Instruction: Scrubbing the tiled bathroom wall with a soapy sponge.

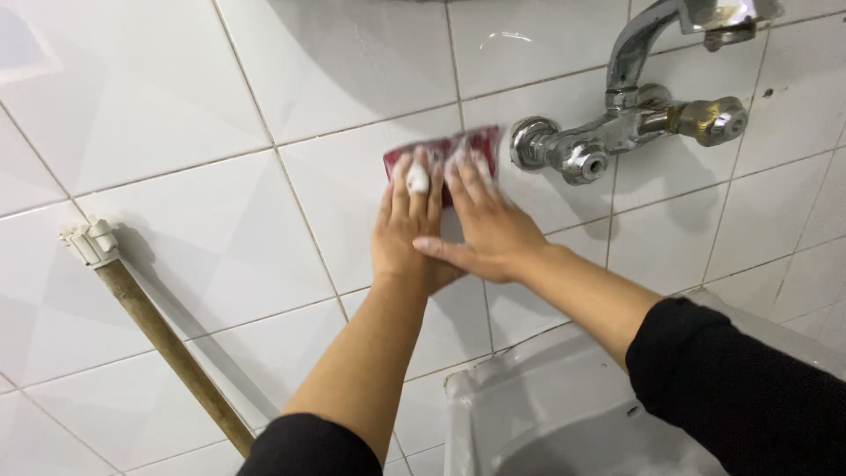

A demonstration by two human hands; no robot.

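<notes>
One red cloth lies flat against the white tiled wall, just left of the one chrome tap. Two hands press on it. The left hand is flat, fingers straight and together, fingertips on the cloth with a dab of white foam on one finger. The right hand is also flat with fingers spread slightly, its thumb lying across the back of the left hand. Neither hand grips the cloth; both push it onto the wall. Both forearms reach up from black sleeves. One brown stick leans on the wall far left of the tap. One white basin sits below the tap.
</notes>
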